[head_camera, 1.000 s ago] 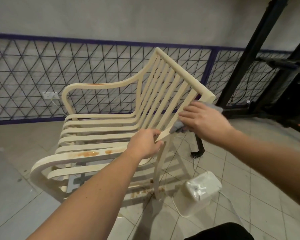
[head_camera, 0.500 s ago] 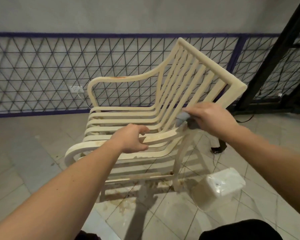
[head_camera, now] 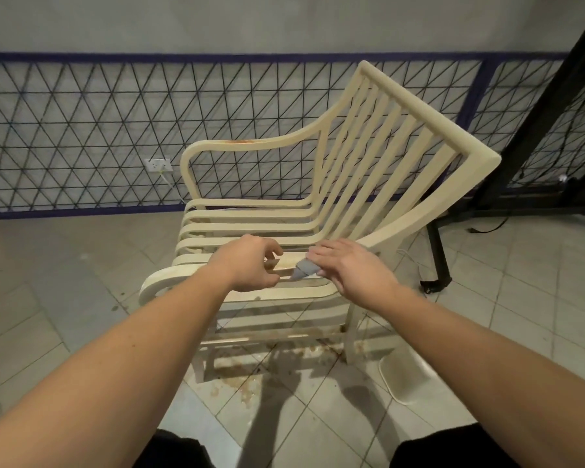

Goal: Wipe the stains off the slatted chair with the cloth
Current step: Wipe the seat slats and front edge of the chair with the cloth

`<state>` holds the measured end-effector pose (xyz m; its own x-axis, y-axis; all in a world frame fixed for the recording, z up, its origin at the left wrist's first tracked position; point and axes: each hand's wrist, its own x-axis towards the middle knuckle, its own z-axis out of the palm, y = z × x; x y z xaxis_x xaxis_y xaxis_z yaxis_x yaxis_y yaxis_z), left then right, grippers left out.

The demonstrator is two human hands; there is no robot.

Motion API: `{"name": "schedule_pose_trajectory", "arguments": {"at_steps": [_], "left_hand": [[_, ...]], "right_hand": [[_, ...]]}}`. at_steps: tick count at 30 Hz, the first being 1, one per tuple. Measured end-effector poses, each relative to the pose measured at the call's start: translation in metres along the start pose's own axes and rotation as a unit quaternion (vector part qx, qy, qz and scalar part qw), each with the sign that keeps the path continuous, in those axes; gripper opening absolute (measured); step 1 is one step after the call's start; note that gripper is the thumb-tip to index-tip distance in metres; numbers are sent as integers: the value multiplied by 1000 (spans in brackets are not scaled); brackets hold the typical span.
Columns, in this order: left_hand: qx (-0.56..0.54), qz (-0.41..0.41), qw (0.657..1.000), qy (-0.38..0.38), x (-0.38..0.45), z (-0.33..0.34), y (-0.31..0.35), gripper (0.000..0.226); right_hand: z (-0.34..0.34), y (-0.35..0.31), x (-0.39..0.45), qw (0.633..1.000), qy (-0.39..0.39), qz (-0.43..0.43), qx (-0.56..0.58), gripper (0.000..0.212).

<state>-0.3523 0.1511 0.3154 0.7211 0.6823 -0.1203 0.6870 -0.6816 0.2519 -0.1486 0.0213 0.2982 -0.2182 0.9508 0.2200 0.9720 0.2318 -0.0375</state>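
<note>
From the head view I see the cream slatted chair (head_camera: 321, 211) on the tiled floor (head_camera: 65, 292), orange stains (head_camera: 241, 141) on its far armrest. My left hand (head_camera: 250, 263) grips the near armrest; my right hand (head_camera: 352, 268) pinches the grey cloth (head_camera: 303, 269) against it. No writing is readable.

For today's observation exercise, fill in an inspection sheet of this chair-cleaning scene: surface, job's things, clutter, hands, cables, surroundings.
Surface: tiled floor, brownish spatter under the chair.
Job's things: cream slatted chair; orange stain on far armrest; grey cloth on the near armrest.
Clutter: white container on the floor beside the chair.
Hands: left hand grips the near armrest; right hand presses the cloth with its fingers.
Cables: white cord from wall socket; black cable on the floor at right.
Surroundings: wire mesh fence, grey wall, black metal frame.
</note>
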Motion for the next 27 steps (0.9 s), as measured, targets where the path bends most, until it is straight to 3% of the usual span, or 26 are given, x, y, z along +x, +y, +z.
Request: {"name": "schedule_pose_trajectory", "arguments": {"at_steps": [2, 4, 8, 13, 19, 24, 27], "left_hand": [[-4, -7, 1000, -5, -4, -3, -6, 52], [-9, -13, 1000, -7, -6, -4, -11, 52], [-2, -16, 1000, -2, -6, 3, -13, 34], [6, -21, 1000, 11, -4, 4, -13, 22], [17, -13, 1000, 15, -6, 1, -11, 26], [21, 1, 1000, 12, -5, 2, -14, 26], [19, 2, 1000, 11, -4, 2, -15, 25]], "right_hand": [[-25, 3, -5, 999, -33, -15, 40, 23], [-48, 15, -6, 995, -39, 38, 80, 22], [-54, 39, -3, 992, -26, 120, -7, 22], [-11, 10, 0, 997, 12, 81, 8, 16], [-6, 3, -1, 999, -40, -18, 20, 27], [-50, 42, -22, 999, 29, 28, -31, 23], [-36, 25, -25, 994, 41, 68, -76, 27]]}}
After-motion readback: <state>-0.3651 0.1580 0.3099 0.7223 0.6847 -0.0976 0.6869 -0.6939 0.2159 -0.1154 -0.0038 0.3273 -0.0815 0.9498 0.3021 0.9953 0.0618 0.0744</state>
